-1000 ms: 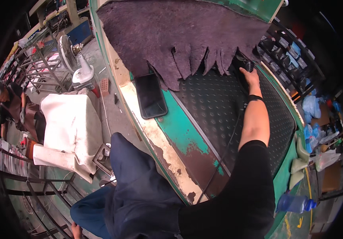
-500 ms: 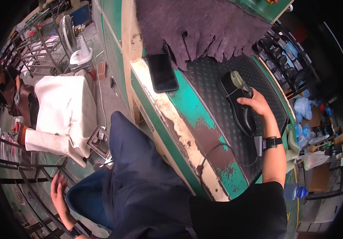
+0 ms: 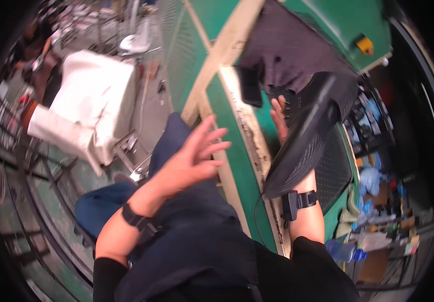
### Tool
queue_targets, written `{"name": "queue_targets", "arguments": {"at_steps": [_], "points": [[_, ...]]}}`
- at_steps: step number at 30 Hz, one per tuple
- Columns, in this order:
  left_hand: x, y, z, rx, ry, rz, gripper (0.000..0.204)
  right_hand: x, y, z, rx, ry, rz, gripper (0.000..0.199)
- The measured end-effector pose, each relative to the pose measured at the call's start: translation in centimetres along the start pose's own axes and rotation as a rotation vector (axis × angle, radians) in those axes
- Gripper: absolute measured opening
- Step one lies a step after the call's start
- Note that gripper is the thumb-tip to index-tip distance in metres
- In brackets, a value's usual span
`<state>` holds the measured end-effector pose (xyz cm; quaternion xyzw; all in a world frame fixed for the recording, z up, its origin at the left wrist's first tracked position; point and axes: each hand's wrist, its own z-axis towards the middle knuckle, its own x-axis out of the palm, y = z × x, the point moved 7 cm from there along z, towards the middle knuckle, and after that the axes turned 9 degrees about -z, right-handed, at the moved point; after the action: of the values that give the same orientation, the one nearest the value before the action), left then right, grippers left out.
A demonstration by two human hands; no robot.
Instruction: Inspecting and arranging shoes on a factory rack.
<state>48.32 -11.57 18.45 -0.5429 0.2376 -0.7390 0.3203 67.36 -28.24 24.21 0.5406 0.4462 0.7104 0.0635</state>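
Note:
A large black shoe (image 3: 305, 136), its ridged sole partly toward me, is raised over the right side of the green bench. Behind it, my right hand (image 3: 279, 120) grips the shoe; some fingertips show past its left edge, and the palm is hidden. My left hand (image 3: 197, 156) is in the air over my lap, fingers spread and holding nothing, a short way left of the shoe. Under the shoe lies a black studded mat (image 3: 334, 168).
A dark phone (image 3: 250, 86) rests at the bench edge beside a purplish-brown hide (image 3: 297, 43). To the left stands a cloth-covered block (image 3: 93, 95) near metal racks. A bottle with a blue cap (image 3: 345, 250) is by my right elbow, with shelves of bagged goods beyond.
The shoe has been lifted off the mat by my right hand and tilted up toward me. My left hand has risen from the lower left to over my lap. The view has shifted.

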Motion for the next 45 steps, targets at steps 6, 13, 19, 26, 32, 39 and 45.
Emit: {"name": "queue_targets", "arguments": {"at_steps": [6, 13, 19, 26, 32, 39, 45], "points": [[-0.7, 0.9, -6.3, 0.143, -0.180, 0.713, 0.134, 8.1, -14.8, 1.6, 0.287, 0.414, 0.100, 0.078], [-4.8, 2.6, -14.5, -0.147, -0.677, 0.480, 0.125, 4.5, -30.0, 0.4, 0.655, 0.350, 0.241, 0.059], [-5.3, 3.5, -15.8, -0.164, -0.747, 0.516, 0.125, 4.0, -31.8, 0.0, 0.719, 0.423, 0.256, 0.059], [-9.1, 8.3, -16.7, -0.086, -0.867, -0.328, 0.079, -4.0, -33.2, 1.1, 0.644, 0.143, -0.014, 0.051], [-10.7, 12.2, -18.7, -0.021, -0.826, -1.058, 0.051, -6.5, -37.3, 1.7, 0.805, -0.014, -0.261, 0.043], [-10.3, 9.8, -19.3, 0.141, -0.885, -1.073, 0.052, -0.7, -41.3, 2.1, 1.035, 0.195, -0.378, 0.036], [-10.0, 9.3, -19.6, 0.197, -0.757, -1.075, 0.081, 0.8, -44.0, 3.1, 0.995, 0.481, -0.584, 0.038]]}}
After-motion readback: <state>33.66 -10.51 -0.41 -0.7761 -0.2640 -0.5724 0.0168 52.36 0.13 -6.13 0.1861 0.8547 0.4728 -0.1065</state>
